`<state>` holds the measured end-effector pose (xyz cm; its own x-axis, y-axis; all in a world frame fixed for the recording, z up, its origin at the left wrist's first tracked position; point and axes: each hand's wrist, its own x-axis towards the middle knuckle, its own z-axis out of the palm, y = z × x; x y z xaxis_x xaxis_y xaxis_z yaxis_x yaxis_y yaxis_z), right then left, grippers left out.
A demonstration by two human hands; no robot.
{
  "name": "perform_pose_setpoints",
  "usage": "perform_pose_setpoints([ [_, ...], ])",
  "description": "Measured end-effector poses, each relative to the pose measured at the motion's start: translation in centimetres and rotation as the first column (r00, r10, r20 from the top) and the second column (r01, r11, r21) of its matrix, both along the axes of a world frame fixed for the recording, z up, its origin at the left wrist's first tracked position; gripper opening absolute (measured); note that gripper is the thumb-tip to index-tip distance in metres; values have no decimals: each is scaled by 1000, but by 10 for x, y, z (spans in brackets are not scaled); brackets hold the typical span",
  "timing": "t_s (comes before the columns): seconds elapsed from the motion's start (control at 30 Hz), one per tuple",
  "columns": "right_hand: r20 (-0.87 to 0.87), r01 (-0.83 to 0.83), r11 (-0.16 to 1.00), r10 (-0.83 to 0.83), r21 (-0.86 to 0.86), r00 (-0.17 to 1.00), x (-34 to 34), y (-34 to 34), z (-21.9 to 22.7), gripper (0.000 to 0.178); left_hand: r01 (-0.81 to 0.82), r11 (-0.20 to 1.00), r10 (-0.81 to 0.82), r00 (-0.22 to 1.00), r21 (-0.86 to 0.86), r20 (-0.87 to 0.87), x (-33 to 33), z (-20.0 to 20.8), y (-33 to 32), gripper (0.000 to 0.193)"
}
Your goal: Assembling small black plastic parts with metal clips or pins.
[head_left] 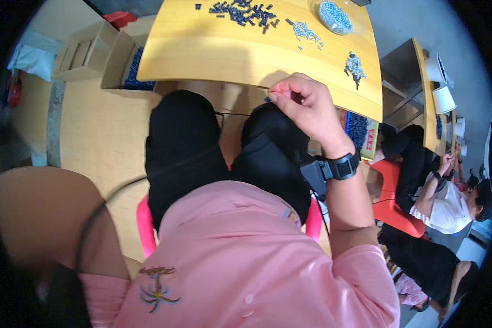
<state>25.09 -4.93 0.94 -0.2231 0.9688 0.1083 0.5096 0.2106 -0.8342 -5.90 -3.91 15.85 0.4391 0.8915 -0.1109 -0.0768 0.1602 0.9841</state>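
Observation:
My right hand (306, 104) is over my right knee, just off the front edge of the yellow wooden table (197, 60). Its thumb and forefinger are pinched on a small dark blue piece (267, 99), whose kind is too small to tell. A dark band with a square unit sits on that wrist. My left arm (54, 213) is bent up at the lower left; its hand does not show. On the table lie a scatter of small dark pieces (246, 13), a scatter of small silvery pieces (306, 33) and a mixed light-and-dark heap (355, 68).
A clear bowl (334, 17) of small silvery-blue parts stands at the far right of the table. A cardboard box (113, 68) of dark blue pieces is on the left, another box (369, 139) below the table's right side. A cable crosses my left. A person (448, 202) sits at right.

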Motion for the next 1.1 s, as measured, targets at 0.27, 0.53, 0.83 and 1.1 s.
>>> perform_pose_setpoints([
  [0.27,-40,18,999,-19,-30,999,-1,-1,-2,11,-48,999,51,948,-17,314,-16,-15,-2,40],
  [0.53,-194,84,991,-103,-105,975,12,0,-5,10,-44,998,12,821,42,571,-12,-16,15,39],
  [0.83,-108,46,999,-45,13,993,-6,-5,16,8,-25,921,61,995,-390,80,102,-148,1,27],
  [1.1,-105,36,998,-31,44,994,-13,-5,17,7,44,917,23,986,-396,163,114,-152,-3,22],
])
